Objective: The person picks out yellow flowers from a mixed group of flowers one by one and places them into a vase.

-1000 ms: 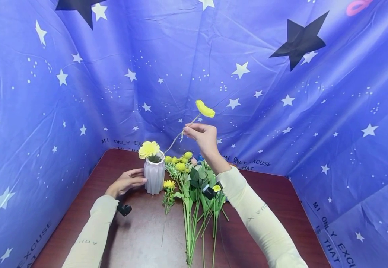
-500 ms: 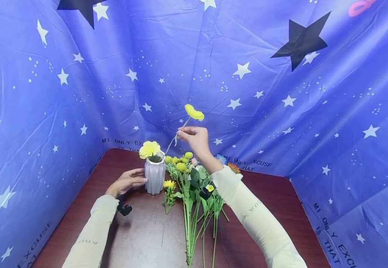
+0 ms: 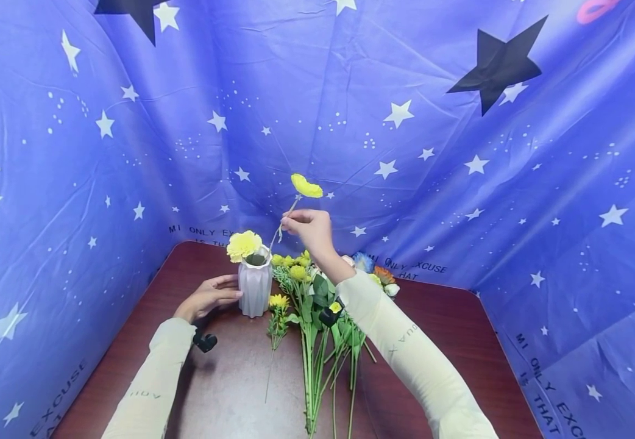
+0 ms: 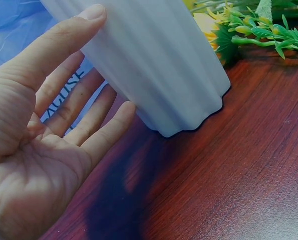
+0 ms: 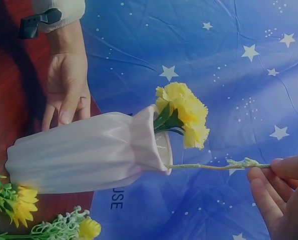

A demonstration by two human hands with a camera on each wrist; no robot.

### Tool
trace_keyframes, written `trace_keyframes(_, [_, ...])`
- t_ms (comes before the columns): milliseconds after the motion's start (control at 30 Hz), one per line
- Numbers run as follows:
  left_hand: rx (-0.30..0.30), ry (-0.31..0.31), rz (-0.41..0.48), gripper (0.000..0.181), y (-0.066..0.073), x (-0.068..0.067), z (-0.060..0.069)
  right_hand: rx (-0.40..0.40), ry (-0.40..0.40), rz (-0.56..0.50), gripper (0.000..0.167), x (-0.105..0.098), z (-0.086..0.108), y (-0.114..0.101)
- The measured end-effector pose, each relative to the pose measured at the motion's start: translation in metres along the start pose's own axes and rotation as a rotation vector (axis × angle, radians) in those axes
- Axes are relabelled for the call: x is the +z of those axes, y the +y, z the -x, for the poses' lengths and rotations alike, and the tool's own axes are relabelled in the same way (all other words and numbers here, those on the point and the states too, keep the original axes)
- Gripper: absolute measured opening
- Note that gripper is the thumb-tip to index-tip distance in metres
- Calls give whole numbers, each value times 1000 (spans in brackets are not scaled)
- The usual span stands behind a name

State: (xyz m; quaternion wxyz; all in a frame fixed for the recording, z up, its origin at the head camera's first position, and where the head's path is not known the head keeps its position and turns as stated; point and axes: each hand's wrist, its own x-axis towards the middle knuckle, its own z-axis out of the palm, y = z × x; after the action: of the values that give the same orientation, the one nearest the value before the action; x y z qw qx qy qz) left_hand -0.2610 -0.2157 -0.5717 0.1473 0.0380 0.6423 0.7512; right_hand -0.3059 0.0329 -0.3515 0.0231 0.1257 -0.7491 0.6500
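Left of centre, the left hand, fingers spread, touches the vase, likely steadying it. The right hand pinches a stem, probably for control.

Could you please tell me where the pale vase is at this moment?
In the head view, the pale vase stands on the table left of centre, between the left hand and the small sunflower.
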Motion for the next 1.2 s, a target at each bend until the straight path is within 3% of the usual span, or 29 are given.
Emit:
trace_keyframes(233, [-6,0,-22,69,0,1,0,-24,-20,43,14,7,-1,2])
trace_keyframes(700, [-26,29,-37,71,3,3,2,5,-45,67,16,12,2,3])
trace_keyframes(1200, [-15,33,-3,70,3,6,2,-5,-42,130,14,15,2,4])
